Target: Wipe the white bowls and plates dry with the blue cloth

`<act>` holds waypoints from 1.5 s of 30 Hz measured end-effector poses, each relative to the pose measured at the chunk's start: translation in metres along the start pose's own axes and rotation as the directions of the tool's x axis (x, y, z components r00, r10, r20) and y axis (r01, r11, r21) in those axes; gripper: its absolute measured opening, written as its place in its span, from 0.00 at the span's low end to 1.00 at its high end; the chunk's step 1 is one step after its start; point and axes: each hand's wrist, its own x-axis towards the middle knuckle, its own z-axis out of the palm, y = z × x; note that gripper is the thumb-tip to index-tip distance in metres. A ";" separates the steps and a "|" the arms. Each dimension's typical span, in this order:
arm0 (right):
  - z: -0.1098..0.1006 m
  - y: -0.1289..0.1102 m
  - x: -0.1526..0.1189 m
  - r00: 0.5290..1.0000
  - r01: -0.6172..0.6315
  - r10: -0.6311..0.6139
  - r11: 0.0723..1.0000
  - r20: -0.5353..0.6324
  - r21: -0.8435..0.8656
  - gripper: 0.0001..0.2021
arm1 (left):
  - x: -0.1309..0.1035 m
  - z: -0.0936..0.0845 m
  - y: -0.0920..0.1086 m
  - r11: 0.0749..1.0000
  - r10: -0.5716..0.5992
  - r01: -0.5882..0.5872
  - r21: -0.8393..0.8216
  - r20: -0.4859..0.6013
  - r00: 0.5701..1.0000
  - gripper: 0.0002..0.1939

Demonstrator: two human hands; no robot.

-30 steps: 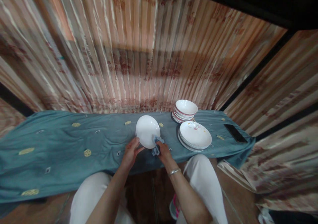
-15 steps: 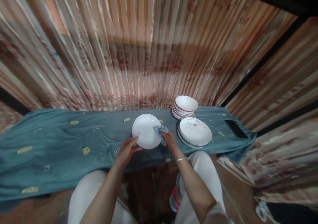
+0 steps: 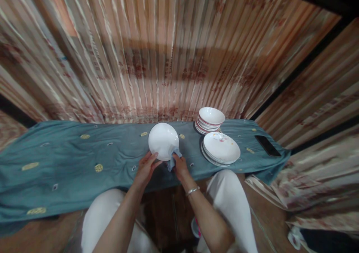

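Note:
A white plate (image 3: pixel 163 139) is held up over the cloth-covered table, its face tilted toward me. My left hand (image 3: pixel 146 166) grips its lower left rim, thumb on the face and fingers underneath. My right hand (image 3: pixel 180 166) is closed on a blue cloth (image 3: pixel 171 161), which is pressed to the plate's lower right rim. To the right lies a stack of white plates (image 3: pixel 221 147), the top one with a floral pattern. Behind that stack stand several nested white bowls (image 3: pixel 211 116) with red bands.
A green patterned tablecloth (image 3: pixel 70 159) covers the long table. A black phone (image 3: pixel 267 145) lies near its right end. Pleated curtains (image 3: pixel 157 58) hang right behind the table, and dark frame bars run along the sides. My knees are close to the front edge.
My right hand and the cloth have moved left and down along the plate's rim, from its right side to the lower right. The plate has risen slightly and tilted more toward me.

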 end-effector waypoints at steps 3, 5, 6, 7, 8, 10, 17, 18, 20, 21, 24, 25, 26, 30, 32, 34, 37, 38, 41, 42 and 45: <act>0.005 0.006 -0.006 0.997 -0.051 0.049 0.997 0.057 0.051 0.14 | 0.000 -0.001 -0.003 1.000 0.014 -0.014 -0.001 0.013 1.000 0.28; 0.004 0.006 -0.007 0.997 -0.036 0.034 0.999 0.065 0.027 0.13 | -0.002 -0.001 -0.004 1.000 0.006 -0.007 0.014 0.029 1.000 0.30; 0.001 0.004 -0.006 0.998 -0.023 0.023 1.000 0.062 0.007 0.12 | -0.003 -0.002 -0.004 1.000 -0.001 -0.001 0.028 0.038 0.999 0.30; -0.002 0.002 -0.004 0.998 -0.007 0.008 1.000 0.057 -0.016 0.12 | -0.004 -0.002 -0.004 0.999 -0.009 0.007 0.045 0.050 0.999 0.31; -0.005 -0.001 -0.002 0.999 0.009 -0.007 0.999 0.052 -0.035 0.11 | -0.005 -0.002 -0.004 0.998 -0.019 0.015 0.063 0.064 0.998 0.31; -0.013 -0.008 0.002 0.998 0.041 -0.038 0.997 0.042 -0.067 0.11 | -0.007 -0.003 -0.002 0.995 -0.036 0.027 0.094 0.089 0.995 0.31; -0.041 -0.037 0.015 0.990 0.137 -0.130 0.967 0.047 -0.212 0.10 | -0.001 -0.011 0.009 0.997 0.011 -0.015 0.080 0.048 0.999 0.30; -0.045 -0.040 0.016 0.989 0.145 -0.137 0.962 0.051 -0.230 0.11 | 0.000 -0.012 0.010 0.996 0.003 -0.007 0.085 0.042 0.999 0.30; -0.050 -0.046 0.018 0.987 0.159 -0.149 0.953 0.057 -0.259 0.11 | 0.001 -0.013 0.012 0.995 -0.022 0.018 0.099 0.038 0.999 0.29; -0.053 -0.049 0.019 0.986 0.164 -0.154 0.949 0.058 -0.271 0.11 | 0.002 -0.013 0.012 0.994 -0.036 0.032 0.104 0.043 0.998 0.28; -0.056 -0.054 0.022 0.984 0.176 -0.165 0.942 0.062 -0.285 0.13 | 0.000 -0.011 0.010 0.994 -0.064 0.057 0.098 0.068 0.996 0.26; -0.056 -0.055 0.023 0.984 0.179 -0.168 0.942 0.063 -0.284 0.14 | -0.001 -0.010 0.009 0.995 -0.063 0.057 0.086 0.072 0.995 0.25; -0.056 -0.055 0.023 0.983 0.182 -0.171 0.942 0.063 -0.281 0.15 | -0.001 -0.009 0.008 0.996 -0.060 0.054 0.074 0.070 0.996 0.24; -0.050 -0.051 0.021 0.975 0.222 -0.218 0.943 0.042 -0.247 0.17 | -0.003 -0.007 0.003 0.998 -0.039 0.038 0.041 0.024 0.999 0.22; -0.045 -0.046 0.017 0.975 0.218 -0.223 0.950 0.002 -0.222 0.16 | -0.003 -0.005 0.000 0.999 -0.027 0.027 0.028 0.006 1.000 0.22; -0.039 -0.037 0.012 0.982 0.165 -0.179 0.968 -0.055 -0.188 0.14 | -0.003 -0.004 -0.002 1.000 -0.014 0.014 0.024 0.001 1.000 0.23; -0.029 -0.023 0.000 0.986 0.053 -0.068 0.993 -0.150 -0.102 0.12 | -0.003 -0.001 -0.004 0.999 -0.005 0.005 0.040 -0.011 1.000 0.24; -0.025 -0.018 -0.004 0.984 0.020 -0.032 0.997 -0.173 -0.069 0.11 | -0.003 0.000 -0.005 0.999 -0.002 0.003 0.045 -0.016 1.000 0.24; -0.011 -0.007 -0.017 0.987 -0.063 0.063 0.998 -0.146 0.005 0.12 | -0.001 0.003 -0.007 0.999 0.000 0.001 0.051 -0.028 1.000 0.22; -0.007 -0.004 -0.022 0.990 -0.082 0.084 0.996 -0.116 0.021 0.13 | -0.001 0.004 -0.007 0.999 0.000 0.002 0.051 -0.033 0.999 0.22; 0.002 -0.001 -0.036 0.994 -0.111 0.110 0.993 0.007 0.033 0.15 | 0.001 0.006 -0.009 0.999 0.004 -0.002 0.046 -0.046 0.999 0.20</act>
